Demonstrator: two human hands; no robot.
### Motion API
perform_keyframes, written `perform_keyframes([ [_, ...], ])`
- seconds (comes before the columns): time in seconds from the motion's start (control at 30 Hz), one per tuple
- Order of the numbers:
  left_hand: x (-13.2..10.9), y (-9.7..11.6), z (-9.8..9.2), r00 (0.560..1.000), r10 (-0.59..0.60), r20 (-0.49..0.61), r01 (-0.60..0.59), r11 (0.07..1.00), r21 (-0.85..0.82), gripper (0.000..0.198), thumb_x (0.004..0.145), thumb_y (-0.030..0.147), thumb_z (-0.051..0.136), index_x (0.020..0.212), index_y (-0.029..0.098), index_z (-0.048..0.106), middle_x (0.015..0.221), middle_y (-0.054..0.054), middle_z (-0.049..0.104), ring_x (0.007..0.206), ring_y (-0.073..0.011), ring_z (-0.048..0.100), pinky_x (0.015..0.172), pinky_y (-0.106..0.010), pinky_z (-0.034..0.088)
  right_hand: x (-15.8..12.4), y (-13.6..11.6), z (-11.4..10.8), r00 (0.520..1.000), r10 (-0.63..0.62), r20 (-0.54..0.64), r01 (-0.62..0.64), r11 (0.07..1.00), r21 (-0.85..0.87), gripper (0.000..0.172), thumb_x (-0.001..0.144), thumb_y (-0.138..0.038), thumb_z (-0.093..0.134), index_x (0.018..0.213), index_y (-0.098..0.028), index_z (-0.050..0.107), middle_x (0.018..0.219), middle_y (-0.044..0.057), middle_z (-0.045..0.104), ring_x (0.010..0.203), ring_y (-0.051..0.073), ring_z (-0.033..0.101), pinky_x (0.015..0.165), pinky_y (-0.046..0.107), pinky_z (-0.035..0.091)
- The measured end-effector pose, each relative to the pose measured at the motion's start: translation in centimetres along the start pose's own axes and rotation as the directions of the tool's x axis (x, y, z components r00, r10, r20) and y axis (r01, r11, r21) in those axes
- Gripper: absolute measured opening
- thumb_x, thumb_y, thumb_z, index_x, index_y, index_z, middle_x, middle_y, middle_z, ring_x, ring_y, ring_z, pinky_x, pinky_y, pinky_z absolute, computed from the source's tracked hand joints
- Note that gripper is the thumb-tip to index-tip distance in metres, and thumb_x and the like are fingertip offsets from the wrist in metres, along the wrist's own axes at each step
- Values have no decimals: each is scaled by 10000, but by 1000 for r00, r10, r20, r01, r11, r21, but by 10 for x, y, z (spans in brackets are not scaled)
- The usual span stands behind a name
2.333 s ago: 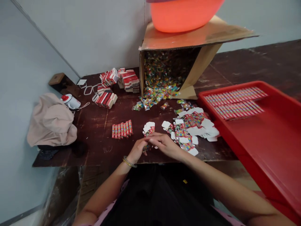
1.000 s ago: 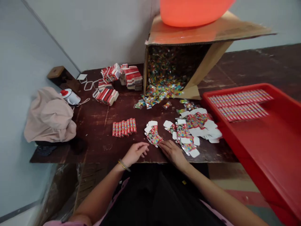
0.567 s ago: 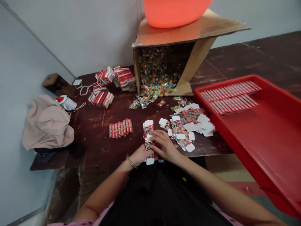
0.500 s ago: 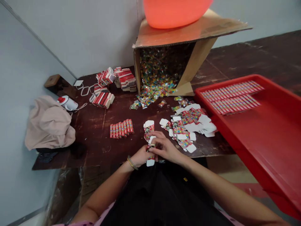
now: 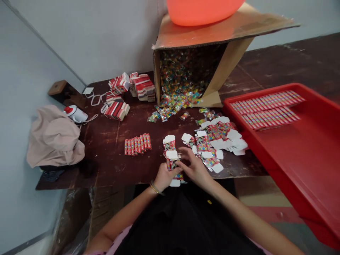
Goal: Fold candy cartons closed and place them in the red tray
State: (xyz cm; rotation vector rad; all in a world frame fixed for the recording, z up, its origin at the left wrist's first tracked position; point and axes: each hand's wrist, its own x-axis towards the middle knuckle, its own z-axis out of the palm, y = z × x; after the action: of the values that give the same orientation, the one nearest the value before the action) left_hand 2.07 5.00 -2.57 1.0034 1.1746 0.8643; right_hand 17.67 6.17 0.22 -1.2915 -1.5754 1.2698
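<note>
On the table [image 5: 111, 141], hands [image 5: 163, 175] [image 5: 195, 168] hold a box [image 5: 172, 163]; carton [image 5: 228, 30] holds candies [image 5: 180, 88], tray [image 5: 292, 156] boxes [image 5: 265, 109].

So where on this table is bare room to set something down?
Bare wood between the beige cloth and the row of boxes; bare tray floor below its two rows. Crowded: sweets and loose cartons between the cardboard box and the held carton.

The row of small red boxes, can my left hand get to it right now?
Probably yes: only bare table lies between the left hand and the row of small red boxes, though that hand's grip is on a carton, shared with the right hand.
</note>
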Motion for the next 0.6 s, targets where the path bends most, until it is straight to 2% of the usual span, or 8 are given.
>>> perform_keyframes([
  [0.1,-13,8,0,992,116,-47,-113,992,53,480,758,369,679,1147,188,462,951,-46,642,775,-137,604,658,-221,452,-15,7,-2,997,63,-41,-61,997,39,293,836,-358,646,1008,-242,440,850,13,609,730,175,593,627,271,469],
  [0.2,-26,13,-5,993,117,32,-120,982,147,424,769,342,671,1109,195,465,893,-33,638,715,-125,605,595,-199,425,-30,9,-6,993,114,-28,-108,982,157,258,846,-422,626,828,-220,467,706,-18,526,621,135,513,558,240,424],
  [0.27,-34,11,-8,992,73,106,-92,978,187,366,778,349,657,1069,186,505,840,-27,641,698,-129,605,587,-201,422,-39,12,-8,975,219,42,-220,919,327,294,863,-462,587,759,-203,494,646,-27,481,563,113,465,517,223,403],
  [0.3,-38,10,-9,989,50,136,-78,975,209,352,779,350,654,1060,181,527,820,-26,644,691,-131,604,588,-203,422,-43,15,-8,948,295,119,-317,844,433,295,858,-463,592,757,-197,512,634,-30,474,542,103,449,494,210,392],
  [0.37,-43,6,-9,983,14,186,-60,968,245,335,767,352,662,1034,168,578,784,-24,648,671,-132,597,590,-209,421,-49,20,-9,844,421,332,-533,596,600,251,802,-409,668,809,-186,550,661,-28,505,540,85,456,479,182,388],
  [0.47,-48,6,-6,981,-2,196,-44,972,231,274,784,379,630,937,153,656,772,-34,659,681,-140,581,628,-225,426,-52,26,-11,685,450,572,-713,255,653,237,705,-264,736,860,-172,582,741,-8,574,579,71,499,505,155,408],
  [0.53,-49,9,-2,988,2,156,-31,982,187,272,811,400,583,819,145,676,746,-38,654,690,-143,564,650,-232,418,-51,27,-11,640,437,631,-749,175,639,227,644,-194,729,818,-157,587,688,-18,573,548,61,491,497,144,407],
  [0.6,-49,12,3,994,-17,109,6,995,98,246,791,383,601,826,147,658,693,-14,623,654,-127,531,635,-226,396,-47,25,-10,622,426,657,-771,187,609,233,582,-148,701,786,-148,589,623,-37,552,494,49,459,469,135,392],
])
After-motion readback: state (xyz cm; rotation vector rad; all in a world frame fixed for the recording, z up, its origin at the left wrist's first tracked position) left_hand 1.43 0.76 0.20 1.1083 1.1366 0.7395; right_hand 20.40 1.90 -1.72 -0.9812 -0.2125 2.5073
